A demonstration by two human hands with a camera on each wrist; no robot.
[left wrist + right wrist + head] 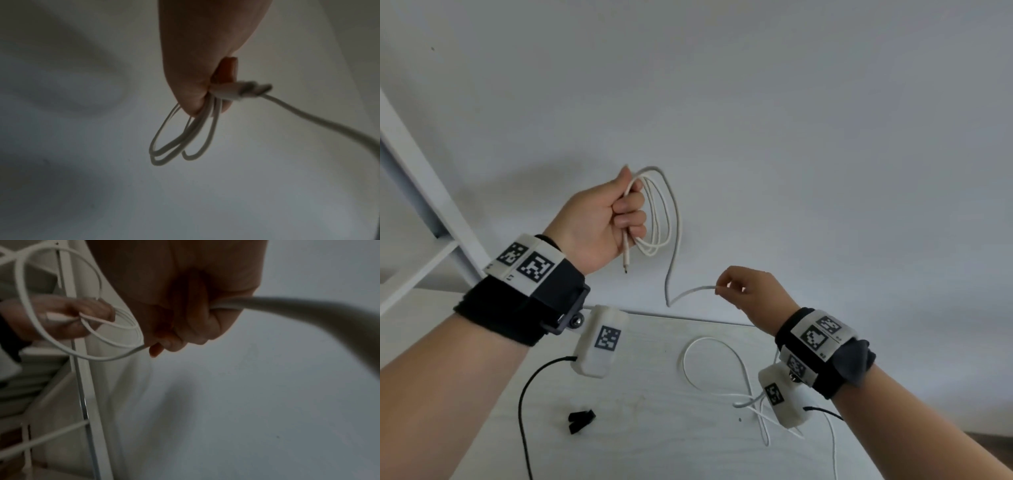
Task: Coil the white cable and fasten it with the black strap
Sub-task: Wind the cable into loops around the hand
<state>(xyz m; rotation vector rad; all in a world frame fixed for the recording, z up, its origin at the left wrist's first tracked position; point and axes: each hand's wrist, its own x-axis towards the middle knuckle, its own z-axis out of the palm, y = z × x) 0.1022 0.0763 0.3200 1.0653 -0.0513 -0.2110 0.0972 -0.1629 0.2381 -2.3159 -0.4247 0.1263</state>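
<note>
My left hand [619, 212] is raised in front of the wall and grips several loops of the white cable [659, 212], with the plug end [626, 263] hanging below the fist. In the left wrist view the loops [180, 142] dangle under the curled fingers. From the coil the cable runs down and right to my right hand [736, 291], which pinches the cable between thumb and fingertips. More slack cable [709, 346] lies looped on the table under my right wrist. The black strap [581, 420] lies on the table, below my left wrist, untouched.
The white table [654, 445] has its far edge against a pale wall [756, 102]. A white shelf frame [421, 192] stands at the left. Thin black wires [524, 411] hang from both wrist cameras over the table.
</note>
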